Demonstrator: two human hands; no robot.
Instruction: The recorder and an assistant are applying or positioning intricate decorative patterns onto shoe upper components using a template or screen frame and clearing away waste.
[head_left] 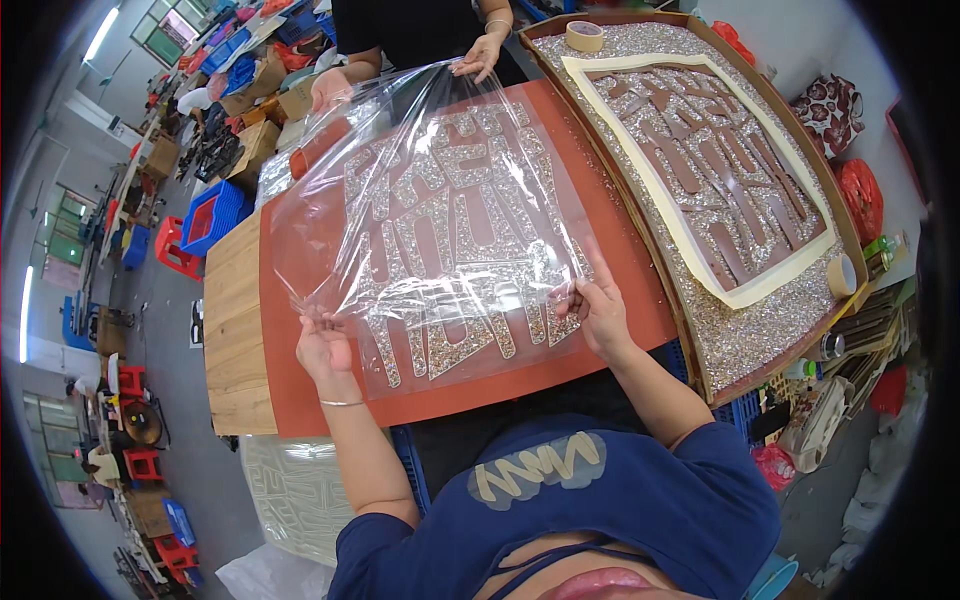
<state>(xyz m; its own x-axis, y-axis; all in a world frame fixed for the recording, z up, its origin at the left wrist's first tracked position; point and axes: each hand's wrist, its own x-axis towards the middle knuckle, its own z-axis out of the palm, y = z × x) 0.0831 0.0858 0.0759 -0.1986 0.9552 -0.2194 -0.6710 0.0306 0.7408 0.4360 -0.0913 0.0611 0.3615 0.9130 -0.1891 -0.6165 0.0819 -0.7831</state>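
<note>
A sheet of clear plastic film (318, 235) is stretched over a sparkling rhinestone pattern (385, 270) of rounded, strip-like shapes. Beneath the pattern lies a reddish-brown mat (630, 300). My left hand (326, 348) pinches the film's near left corner, lifted a little off the mat. At the near right, my right hand (598, 312) grips the film between thumb and curled fingers, index finger stretched out. Across from me, a co-worker's hands (480, 58) hold the far edge up, so creases and glare run over the film. Glare partly hides the pattern.
On the right stands a shallow tray (735, 345) of loose stones, with a cream-framed stencil (690, 245) and tape rolls (584, 37) in it. A wooden board (235, 350) sticks out at left. Blue crates (213, 222) and a red stool (175, 250) stand beyond.
</note>
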